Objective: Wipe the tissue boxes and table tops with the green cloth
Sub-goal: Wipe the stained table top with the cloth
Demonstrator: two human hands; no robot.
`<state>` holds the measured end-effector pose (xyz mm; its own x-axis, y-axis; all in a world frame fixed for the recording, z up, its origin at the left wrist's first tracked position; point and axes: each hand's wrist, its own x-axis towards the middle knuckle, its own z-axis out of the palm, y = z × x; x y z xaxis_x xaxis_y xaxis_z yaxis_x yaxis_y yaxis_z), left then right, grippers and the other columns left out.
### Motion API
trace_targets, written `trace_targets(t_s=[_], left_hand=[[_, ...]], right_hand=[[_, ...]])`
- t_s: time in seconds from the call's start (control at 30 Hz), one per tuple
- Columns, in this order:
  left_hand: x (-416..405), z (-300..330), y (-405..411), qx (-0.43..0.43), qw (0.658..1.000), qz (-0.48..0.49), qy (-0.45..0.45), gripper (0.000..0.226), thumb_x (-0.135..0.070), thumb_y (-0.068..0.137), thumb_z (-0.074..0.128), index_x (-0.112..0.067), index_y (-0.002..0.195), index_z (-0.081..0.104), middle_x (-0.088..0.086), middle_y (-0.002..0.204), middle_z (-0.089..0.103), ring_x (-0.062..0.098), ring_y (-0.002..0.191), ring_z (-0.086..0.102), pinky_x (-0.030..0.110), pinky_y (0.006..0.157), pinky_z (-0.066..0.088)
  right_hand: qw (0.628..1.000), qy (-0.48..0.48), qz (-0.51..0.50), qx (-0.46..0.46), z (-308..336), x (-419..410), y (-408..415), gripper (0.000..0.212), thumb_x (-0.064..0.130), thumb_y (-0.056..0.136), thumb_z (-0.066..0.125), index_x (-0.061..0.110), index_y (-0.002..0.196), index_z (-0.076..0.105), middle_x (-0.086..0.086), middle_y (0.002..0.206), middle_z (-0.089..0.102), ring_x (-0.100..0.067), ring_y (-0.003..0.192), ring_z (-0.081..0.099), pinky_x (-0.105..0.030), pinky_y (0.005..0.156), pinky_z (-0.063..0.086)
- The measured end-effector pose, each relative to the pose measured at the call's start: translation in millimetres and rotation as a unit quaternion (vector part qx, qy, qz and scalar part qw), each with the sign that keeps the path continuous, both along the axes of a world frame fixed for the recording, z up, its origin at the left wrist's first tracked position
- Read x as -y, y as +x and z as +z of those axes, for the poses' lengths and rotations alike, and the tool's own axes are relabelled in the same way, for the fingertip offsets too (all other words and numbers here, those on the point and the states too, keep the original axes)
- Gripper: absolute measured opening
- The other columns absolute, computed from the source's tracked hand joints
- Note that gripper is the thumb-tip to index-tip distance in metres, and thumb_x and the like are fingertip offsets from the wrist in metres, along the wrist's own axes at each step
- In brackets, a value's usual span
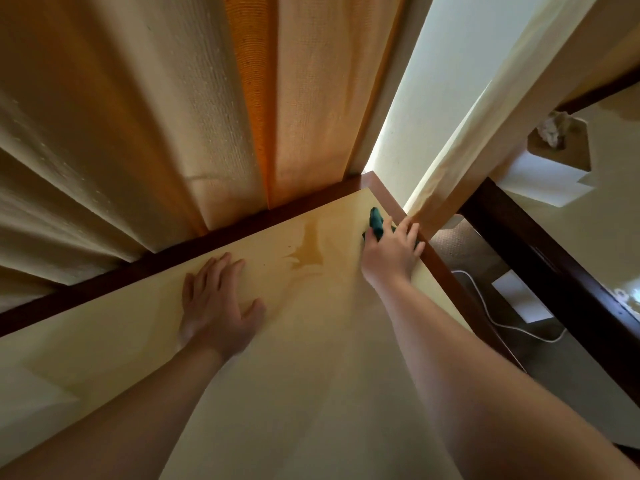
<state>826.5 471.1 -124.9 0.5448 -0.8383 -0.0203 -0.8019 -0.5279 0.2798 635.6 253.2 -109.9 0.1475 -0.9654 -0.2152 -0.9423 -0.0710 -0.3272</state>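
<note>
A pale yellow table top (311, 341) with a dark wooden rim fills the lower view. My right hand (391, 251) presses a dark green cloth (376, 221) flat against the table near its far right corner, fingers spread over the cloth and reaching the rim. My left hand (218, 303) lies flat on the table to the left, fingers straight, holding nothing. A white tissue box (550, 178) with a tissue sticking out stands on a second table at the right.
Cream and orange curtains (173, 116) hang along the table's far edge. A second table (588, 237) with a dark rim stands to the right across a narrow gap. In the gap, a white cable (502, 323) and a white block lie on the carpet.
</note>
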Motion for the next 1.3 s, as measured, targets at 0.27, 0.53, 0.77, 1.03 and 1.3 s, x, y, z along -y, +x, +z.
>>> trace_targets(t_s=[0.27, 0.53, 0.77, 1.03, 1.3], left_hand=[[2.1, 1.0, 2.5, 0.004, 0.999, -0.002, 0.038, 0.080, -0.061, 0.081, 0.036, -0.027, 0.153, 0.037, -0.001, 0.165, 0.026, 0.022, 0.153, 0.018, 0.051, 0.126, 0.010], [-0.4, 1.8, 2.0, -0.007, 1.000, 0.001, 0.027, 0.082, -0.062, 0.078, 0.041, -0.025, 0.151, 0.043, 0.001, 0.163, 0.031, 0.024, 0.150, 0.025, 0.052, 0.125, 0.014], [-0.4, 3.1, 0.1, -0.007, 1.000, 0.005, 0.020, 0.082, -0.061, 0.077, 0.040, -0.024, 0.150, 0.045, 0.000, 0.162, 0.033, 0.023, 0.150, 0.025, 0.053, 0.125, 0.014], [0.6, 3.6, 1.9, -0.013, 1.000, 0.003, 0.017, 0.090, -0.064, 0.077, 0.042, -0.020, 0.155, 0.036, 0.000, 0.163, 0.029, 0.021, 0.151, 0.021, 0.050, 0.126, 0.012], [-6.7, 4.9, 5.3, -0.082, 0.995, 0.013, -0.052, 0.100, -0.057, 0.070, 0.042, -0.011, 0.158, 0.032, 0.006, 0.163, 0.031, 0.024, 0.149, 0.024, 0.051, 0.126, 0.015]], right_hand=[[0.989, 0.049, 0.141, 0.001, 7.5, 61.1, 67.5, 0.060, 0.054, 0.109, 0.022, 0.033, 0.165, 0.020, -0.010, 0.174, 0.002, -0.029, 0.160, -0.007, -0.052, 0.126, -0.006], [0.925, 0.027, 0.378, 0.037, 9.2, -18.8, 45.6, 0.055, 0.047, 0.111, 0.032, 0.032, 0.164, 0.026, -0.001, 0.174, 0.004, -0.022, 0.160, -0.007, -0.044, 0.129, -0.005], [0.977, 0.003, 0.195, 0.091, -4.4, -25.0, -10.4, 0.053, 0.035, 0.113, 0.033, 0.022, 0.164, 0.027, -0.005, 0.173, 0.011, -0.026, 0.161, -0.004, -0.042, 0.130, -0.005], [0.976, 0.081, 0.148, 0.140, 23.2, 2.4, 65.7, 0.054, 0.037, 0.112, 0.035, 0.015, 0.161, 0.034, -0.013, 0.173, 0.011, -0.031, 0.160, 0.001, -0.049, 0.128, 0.004], [0.896, 0.035, 0.443, 0.010, 4.6, -57.2, 73.2, 0.060, 0.055, 0.109, 0.031, 0.040, 0.165, 0.015, -0.004, 0.173, -0.010, -0.025, 0.158, -0.019, -0.045, 0.127, -0.010]])
